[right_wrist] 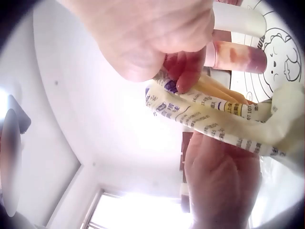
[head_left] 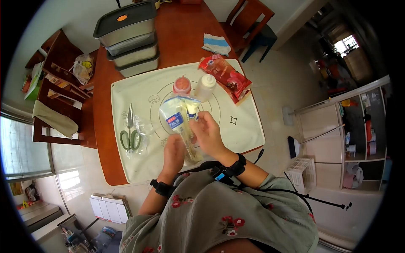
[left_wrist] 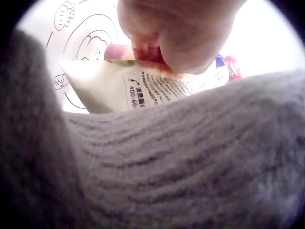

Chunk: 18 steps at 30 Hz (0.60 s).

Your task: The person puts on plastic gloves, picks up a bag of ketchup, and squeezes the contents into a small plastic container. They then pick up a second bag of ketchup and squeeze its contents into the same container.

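Observation:
A clear and pale yellow pouch with a blue label [head_left: 174,121] is held upright over the white mat. The left hand [head_left: 173,152] grips its lower side; in the left wrist view that hand [left_wrist: 181,33] is curled on the printed pouch [left_wrist: 109,88]. The right hand [head_left: 208,134] pinches the pouch's upper right edge; in the right wrist view its fingers [right_wrist: 188,71] close on the folded edge of the pouch [right_wrist: 205,117]. Behind the pouch stand a jar with pink contents [head_left: 182,85] and a white squeeze bottle [head_left: 206,87].
Green-handled scissors [head_left: 130,135] and crumpled clear plastic [head_left: 144,128] lie on the mat's left [head_left: 122,168]. A red packet [head_left: 228,79] lies at its right back. Stacked lidded containers [head_left: 130,38] and a striped cloth [head_left: 216,44] are on the wooden table.

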### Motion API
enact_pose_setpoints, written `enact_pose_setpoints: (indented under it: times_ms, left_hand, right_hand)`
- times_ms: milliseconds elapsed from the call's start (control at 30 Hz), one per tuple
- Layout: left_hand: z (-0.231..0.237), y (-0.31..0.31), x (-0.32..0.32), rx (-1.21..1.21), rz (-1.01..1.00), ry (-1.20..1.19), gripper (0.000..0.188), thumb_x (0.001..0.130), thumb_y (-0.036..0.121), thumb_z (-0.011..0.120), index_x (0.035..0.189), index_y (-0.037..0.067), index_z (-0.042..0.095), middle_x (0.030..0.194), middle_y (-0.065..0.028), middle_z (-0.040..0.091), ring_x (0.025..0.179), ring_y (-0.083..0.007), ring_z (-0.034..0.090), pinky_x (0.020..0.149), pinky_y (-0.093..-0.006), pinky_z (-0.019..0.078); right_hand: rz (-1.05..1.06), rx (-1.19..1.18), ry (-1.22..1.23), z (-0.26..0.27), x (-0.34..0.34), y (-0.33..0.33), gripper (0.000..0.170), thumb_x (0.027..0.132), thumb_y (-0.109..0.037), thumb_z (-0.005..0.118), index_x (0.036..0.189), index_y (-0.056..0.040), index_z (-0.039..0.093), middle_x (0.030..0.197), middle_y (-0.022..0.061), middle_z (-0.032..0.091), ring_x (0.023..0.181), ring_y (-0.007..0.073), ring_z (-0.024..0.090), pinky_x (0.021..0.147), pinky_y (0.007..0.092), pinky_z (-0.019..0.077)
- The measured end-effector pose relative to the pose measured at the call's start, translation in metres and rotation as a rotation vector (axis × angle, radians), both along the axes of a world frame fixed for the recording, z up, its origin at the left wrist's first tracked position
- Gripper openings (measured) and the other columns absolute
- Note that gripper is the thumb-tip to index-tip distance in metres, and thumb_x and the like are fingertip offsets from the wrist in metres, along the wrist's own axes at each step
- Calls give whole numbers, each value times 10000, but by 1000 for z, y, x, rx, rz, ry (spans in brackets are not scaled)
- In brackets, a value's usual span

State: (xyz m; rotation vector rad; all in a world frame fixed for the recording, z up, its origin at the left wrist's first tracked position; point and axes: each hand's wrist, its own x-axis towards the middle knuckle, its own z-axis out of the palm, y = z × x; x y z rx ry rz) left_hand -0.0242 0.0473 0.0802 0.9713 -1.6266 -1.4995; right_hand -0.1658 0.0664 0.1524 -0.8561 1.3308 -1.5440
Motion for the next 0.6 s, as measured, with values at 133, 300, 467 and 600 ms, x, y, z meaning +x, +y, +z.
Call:
enact_pose_setpoints:
  times_ms: [133, 300, 467, 600]
  left_hand:
    - [20, -3, 1, -70, 5, -136, 59, 908, 29, 466, 952, 16, 502, 795, -145, 566, 710, -249, 565, 663, -349, 459]
    - [30, -2, -3, -189, 59, -116, 47, 915, 41, 478, 955, 21, 492, 776, -152, 563, 698, -303, 569, 658, -362, 463]
    - [48, 1, -3, -290, 135, -113, 51, 918, 40, 477, 964, 20, 482, 786, -152, 567, 692, -306, 567, 644, -367, 464]
    - [62, 3, 3, -249, 108, -81, 47, 926, 48, 466, 954, 11, 473, 797, -127, 575, 678, -254, 555, 633, -336, 462]
  right_hand:
    - [-27, 8, 24, 3, 0, 4, 174, 949, -142, 519, 1007, 0, 437, 769, 29, 565, 579, 41, 511, 465, 192, 436]
    - [-50, -25, 23, 10, -6, 7, 145, 959, -130, 490, 995, 2, 442, 739, 29, 573, 571, 48, 504, 498, 200, 438]
    - [-77, -55, 166, 28, -11, 13, 132, 957, -121, 489, 942, 8, 465, 723, 38, 586, 555, 49, 509, 509, 206, 440]
    - [-82, -67, 202, 49, -13, 19, 111, 947, -111, 503, 890, -17, 485, 717, 27, 572, 571, 58, 534, 525, 198, 429]
